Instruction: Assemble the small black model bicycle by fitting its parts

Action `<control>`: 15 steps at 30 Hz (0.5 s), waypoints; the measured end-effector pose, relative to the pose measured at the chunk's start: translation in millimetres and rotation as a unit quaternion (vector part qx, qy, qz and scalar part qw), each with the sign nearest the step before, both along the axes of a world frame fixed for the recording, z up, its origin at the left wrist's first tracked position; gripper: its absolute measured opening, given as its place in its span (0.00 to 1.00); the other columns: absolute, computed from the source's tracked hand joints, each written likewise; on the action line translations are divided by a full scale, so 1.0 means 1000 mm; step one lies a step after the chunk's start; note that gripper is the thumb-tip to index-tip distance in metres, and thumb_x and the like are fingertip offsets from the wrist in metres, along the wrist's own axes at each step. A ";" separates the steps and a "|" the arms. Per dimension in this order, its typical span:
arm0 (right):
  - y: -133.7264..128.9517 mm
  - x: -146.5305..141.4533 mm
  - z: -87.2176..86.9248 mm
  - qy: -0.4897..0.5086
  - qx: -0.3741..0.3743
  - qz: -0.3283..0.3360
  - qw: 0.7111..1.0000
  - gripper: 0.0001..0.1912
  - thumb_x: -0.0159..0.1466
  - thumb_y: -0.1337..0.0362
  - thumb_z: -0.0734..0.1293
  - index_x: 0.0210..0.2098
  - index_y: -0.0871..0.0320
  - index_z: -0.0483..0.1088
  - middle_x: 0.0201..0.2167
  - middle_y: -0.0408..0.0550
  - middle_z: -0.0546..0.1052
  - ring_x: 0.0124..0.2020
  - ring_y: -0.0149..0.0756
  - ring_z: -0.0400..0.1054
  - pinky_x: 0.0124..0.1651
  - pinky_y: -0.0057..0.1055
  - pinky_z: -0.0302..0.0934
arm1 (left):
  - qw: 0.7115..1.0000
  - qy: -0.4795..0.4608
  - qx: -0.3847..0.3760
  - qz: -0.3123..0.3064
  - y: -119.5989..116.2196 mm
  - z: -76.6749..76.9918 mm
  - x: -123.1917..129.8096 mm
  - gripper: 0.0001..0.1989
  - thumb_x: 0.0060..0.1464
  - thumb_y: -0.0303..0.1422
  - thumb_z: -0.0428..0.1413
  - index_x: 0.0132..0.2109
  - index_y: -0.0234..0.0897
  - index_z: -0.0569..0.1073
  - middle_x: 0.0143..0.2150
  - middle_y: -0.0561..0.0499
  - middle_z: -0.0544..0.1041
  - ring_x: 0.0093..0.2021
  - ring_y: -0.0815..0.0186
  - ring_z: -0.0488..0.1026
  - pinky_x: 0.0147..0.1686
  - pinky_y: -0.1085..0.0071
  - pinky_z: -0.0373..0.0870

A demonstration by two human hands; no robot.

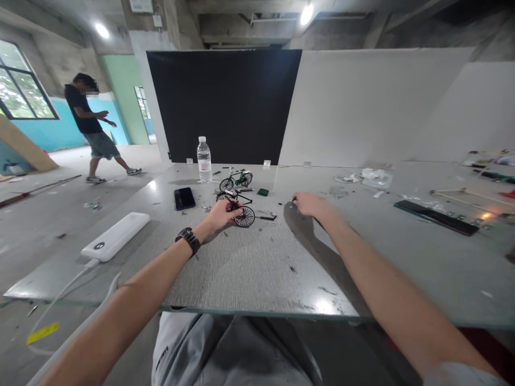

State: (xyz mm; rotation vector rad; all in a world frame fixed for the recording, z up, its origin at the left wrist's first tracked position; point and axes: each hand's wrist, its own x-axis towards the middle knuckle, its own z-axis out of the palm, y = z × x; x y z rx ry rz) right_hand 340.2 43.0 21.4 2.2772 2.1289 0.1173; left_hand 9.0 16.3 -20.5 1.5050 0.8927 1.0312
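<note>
My left hand (pixel 223 214), with a dark watch at the wrist, grips a black model bicycle (pixel 244 216) by its frame. One spoked wheel faces me to the right of the fingers; the hand covers part of the frame. My right hand (pixel 308 205) is over the table further right, its fingers pinched together at a small dark bit too tiny to name. Behind the black model stands a green model bicycle (pixel 236 179). A small green block (pixel 263 192) lies to its right, and a slim dark tool-like piece (pixel 266 216) rests between my hands.
A water bottle (pixel 204 160) stands at the back beside a phone (pixel 184 198). A white power bank (pixel 116 236) with a cable lies at the left. Clear plastic packaging (pixel 376 177) and a long dark case (pixel 436 217) are on the right. A person (pixel 90 126) walks at the far left.
</note>
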 end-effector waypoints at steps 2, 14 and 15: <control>-0.001 -0.004 -0.003 0.001 -0.017 -0.004 1.000 0.22 0.76 0.60 0.60 0.64 0.60 0.73 0.59 0.69 0.78 0.57 0.62 0.76 0.52 0.50 0.68 | 1.000 -0.009 0.000 -0.004 0.000 -0.001 0.000 0.06 0.61 0.24 0.65 0.42 0.32 0.74 0.38 0.48 0.78 0.37 0.65 0.80 0.35 0.69 0.82; -0.007 -0.024 -0.010 0.020 -0.002 0.062 0.998 0.24 0.76 0.66 0.60 0.69 0.57 0.68 0.68 0.64 0.72 0.63 0.56 0.71 0.56 0.44 0.68 | 1.000 -0.015 0.020 -0.015 0.004 -0.006 -0.002 0.08 0.59 0.27 0.67 0.42 0.32 0.75 0.39 0.47 0.79 0.39 0.64 0.80 0.38 0.67 0.82; -0.006 -0.026 -0.011 0.023 -0.003 0.068 0.997 0.24 0.76 0.66 0.60 0.69 0.57 0.69 0.68 0.64 0.72 0.63 0.56 0.71 0.55 0.45 0.69 | 1.000 -0.014 0.022 -0.013 0.004 -0.006 -0.002 0.08 0.60 0.27 0.66 0.42 0.32 0.75 0.38 0.47 0.79 0.39 0.64 0.80 0.37 0.68 0.82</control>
